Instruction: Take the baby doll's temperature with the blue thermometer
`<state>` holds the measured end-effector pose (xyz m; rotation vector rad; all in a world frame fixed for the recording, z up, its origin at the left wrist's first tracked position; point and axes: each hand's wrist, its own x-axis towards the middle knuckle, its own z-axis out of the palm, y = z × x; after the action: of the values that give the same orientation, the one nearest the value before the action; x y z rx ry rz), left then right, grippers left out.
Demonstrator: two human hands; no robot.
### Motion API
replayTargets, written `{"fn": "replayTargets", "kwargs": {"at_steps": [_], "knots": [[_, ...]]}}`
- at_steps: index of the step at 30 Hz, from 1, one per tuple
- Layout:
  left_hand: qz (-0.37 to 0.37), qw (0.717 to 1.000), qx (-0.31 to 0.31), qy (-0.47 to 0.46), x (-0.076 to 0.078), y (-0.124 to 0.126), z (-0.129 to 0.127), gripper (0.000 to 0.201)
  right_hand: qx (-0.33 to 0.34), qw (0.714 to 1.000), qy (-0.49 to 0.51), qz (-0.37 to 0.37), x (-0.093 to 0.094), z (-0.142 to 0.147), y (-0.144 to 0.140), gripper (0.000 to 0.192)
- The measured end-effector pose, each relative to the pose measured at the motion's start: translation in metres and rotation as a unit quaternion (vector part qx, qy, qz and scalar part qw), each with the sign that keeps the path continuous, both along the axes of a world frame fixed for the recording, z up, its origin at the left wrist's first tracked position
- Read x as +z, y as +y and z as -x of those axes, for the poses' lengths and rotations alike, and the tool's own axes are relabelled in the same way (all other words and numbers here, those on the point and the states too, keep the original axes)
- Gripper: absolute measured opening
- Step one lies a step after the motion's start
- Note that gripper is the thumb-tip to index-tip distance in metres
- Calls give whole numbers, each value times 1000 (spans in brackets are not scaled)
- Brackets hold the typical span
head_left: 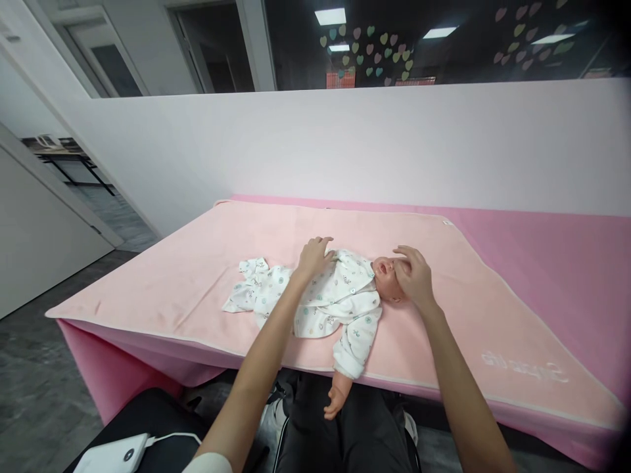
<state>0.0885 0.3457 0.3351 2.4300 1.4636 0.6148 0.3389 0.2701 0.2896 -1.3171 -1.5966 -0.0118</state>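
A baby doll [328, 299] lay on its back, dressed in a white printed romper, with its legs stretched to one side and its mouth open. Under the doll was a peach blanket [493, 315] with pale edging, spread over the pink cover [557, 263] of a worktop. The doll's near arm reached past the worktop's front edge, its bare hand [337, 397] hanging above the person's black trousers [362, 430].

The person's left grip [314, 257] was over the doll's middle, on the far side, unclenched, with thumb and fingers parted. The right grip [415, 272] was at the doll's head, in front of part of the face, fingers loosely curved and thumb apart from them, clasping nothing visible. From this angle it was hard to say whether either one touched the doll.

Nearer the person than the doll, out past its feet, was a white power bank [116, 453] with a white cable [172, 435] plugged in. Behind the doll rose a white wall [345, 144], and above that heart-shaped stickers [369, 49] dotted a dark window.
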Motion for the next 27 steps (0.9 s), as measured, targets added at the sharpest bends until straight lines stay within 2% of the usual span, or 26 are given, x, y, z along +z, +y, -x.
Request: {"fn": "replayTargets", "kwargs": {"at_steps": [2, 4, 6, 9, 13, 18, 22, 24, 27], "knots": [[-49, 996, 63, 35, -30, 15, -16, 43, -25, 995, 81, 45, -5, -16, 10, 26], [-36, 995, 55, 69, -52, 25, -23, 41, -12, 977, 179, 117, -13, -32, 20, 28], [7, 996, 39, 78, -63, 30, -22, 39, 27, 950, 273, 149, -24, -45, 27, 32], [25, 997, 20, 64, -64, 33, -13, 38, 81, 917, 361, 147, -39, -53, 31, 38], [17, 997, 43, 62, -62, 32, -7, 45, 106, 880, 431, 170, -48, -54, 31, 42], [0, 993, 61, 106, -62, 32, -7, 61, 85, 838, 509, 177, -51, -54, 30, 38], [0, 989, 68, 127, -60, 30, -7, 66, 39, 805, 560, 190, -57, -54, 34, 28], [2, 990, 69, 120, -59, 28, -6, 63, 21, 804, 561, 195, -60, -54, 34, 23], [35, 992, 72, 101, -57, 26, -6, 62, 38, 829, 519, 204, -60, -54, 31, 24]]}}
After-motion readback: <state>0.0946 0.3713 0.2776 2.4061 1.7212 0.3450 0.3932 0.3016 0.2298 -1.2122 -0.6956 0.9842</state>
